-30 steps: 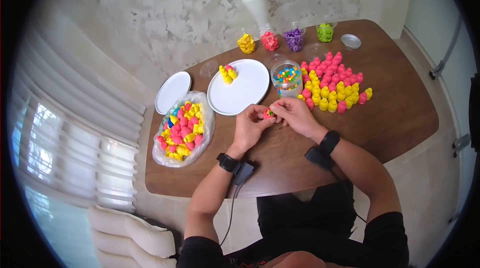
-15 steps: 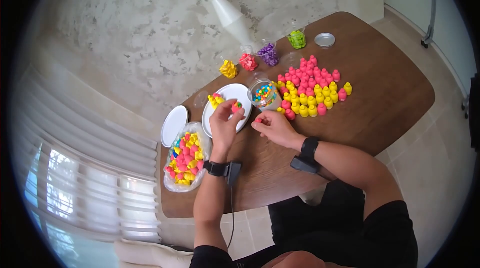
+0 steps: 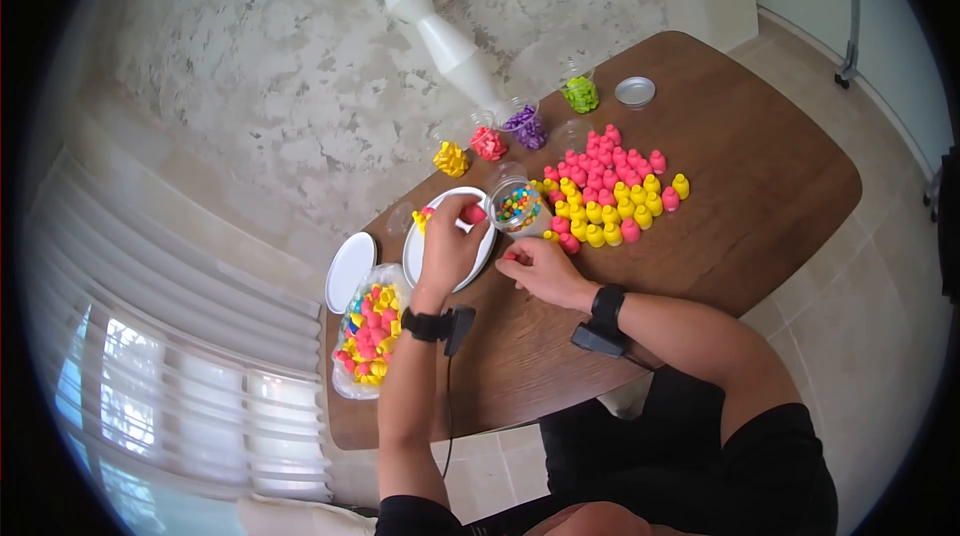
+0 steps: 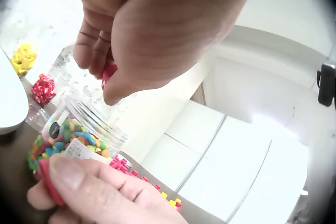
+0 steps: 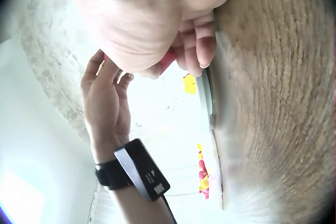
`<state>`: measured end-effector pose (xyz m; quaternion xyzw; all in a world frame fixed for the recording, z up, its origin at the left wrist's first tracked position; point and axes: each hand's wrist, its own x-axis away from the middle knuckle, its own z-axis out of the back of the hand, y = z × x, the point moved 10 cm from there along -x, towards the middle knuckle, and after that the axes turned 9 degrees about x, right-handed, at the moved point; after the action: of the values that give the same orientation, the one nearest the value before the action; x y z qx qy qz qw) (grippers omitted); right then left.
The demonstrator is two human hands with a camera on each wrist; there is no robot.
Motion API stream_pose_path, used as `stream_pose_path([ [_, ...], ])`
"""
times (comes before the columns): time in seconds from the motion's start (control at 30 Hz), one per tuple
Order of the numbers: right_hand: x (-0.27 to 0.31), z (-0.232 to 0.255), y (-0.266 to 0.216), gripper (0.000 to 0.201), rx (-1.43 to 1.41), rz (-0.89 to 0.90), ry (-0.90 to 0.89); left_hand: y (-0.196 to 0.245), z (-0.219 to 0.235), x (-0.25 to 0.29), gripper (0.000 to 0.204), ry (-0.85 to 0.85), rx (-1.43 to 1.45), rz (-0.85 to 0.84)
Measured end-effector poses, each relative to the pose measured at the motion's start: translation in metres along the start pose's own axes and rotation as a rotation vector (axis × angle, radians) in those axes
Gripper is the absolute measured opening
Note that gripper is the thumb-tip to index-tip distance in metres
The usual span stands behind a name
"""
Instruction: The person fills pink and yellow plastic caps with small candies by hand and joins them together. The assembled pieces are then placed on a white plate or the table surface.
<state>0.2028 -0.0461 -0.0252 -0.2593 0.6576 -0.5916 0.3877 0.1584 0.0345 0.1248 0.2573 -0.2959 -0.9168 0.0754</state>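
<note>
My left hand [image 3: 450, 251] pinches a small pink plastic container [image 3: 473, 215] above the white plate's right side, beside the clear jar [image 3: 541, 224] of multicoloured candies. In the left wrist view that container [image 4: 109, 73] is mostly hidden by the fingers. Lower, in front of the jar, my right hand [image 3: 550, 273] holds a smaller pink piece [image 4: 51, 182] between thumb and fingers. On the white plate [image 3: 470, 271], yellow and pink bottle-shaped containers [image 3: 420, 221] lie partly behind the left hand.
Rows of pink and yellow bottle-shaped containers [image 3: 610, 186] stand right of the jar. A plastic bag [image 3: 368, 341] of loose pink and yellow parts lies at left, near a second white plate [image 3: 350, 271]. Cups of yellow [image 3: 451, 160], red, purple and green pieces line the far edge.
The hands have parted; my left hand has lifted the pink container over the plate and toward the jar. Candies seen in its opening earlier no longer show. The head view has turned.
</note>
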Motion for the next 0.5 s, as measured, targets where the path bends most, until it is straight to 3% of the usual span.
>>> stream_pose_path([
  [0.13,0.0,0.007,-0.002,0.022,0.011,0.042,0.066,-0.044,-0.004,0.051,0.033,0.032,0.138,0.179],
  [0.23,-0.002,0.006,-0.007,0.021,0.086,0.15,0.087,-0.075,-0.03,0.087,0.032,0.018,0.397,0.328],
  [0.27,0.001,0.006,-0.017,0.019,0.163,0.178,0.07,-0.084,-0.041,0.095,0.032,-0.003,0.503,0.346],
  [0.37,0.008,-0.001,-0.023,0.024,0.057,0.081,-0.033,-0.106,-0.059,0.11,0.032,-0.12,0.443,0.395],
  [0.4,0.006,-0.002,-0.018,0.021,0.182,0.141,-0.004,-0.107,-0.058,0.109,0.031,-0.083,0.416,0.292],
  [0.5,0.005,-0.008,-0.011,0.025,0.296,0.104,-0.036,-0.101,-0.057,0.109,0.039,-0.12,0.394,0.334],
])
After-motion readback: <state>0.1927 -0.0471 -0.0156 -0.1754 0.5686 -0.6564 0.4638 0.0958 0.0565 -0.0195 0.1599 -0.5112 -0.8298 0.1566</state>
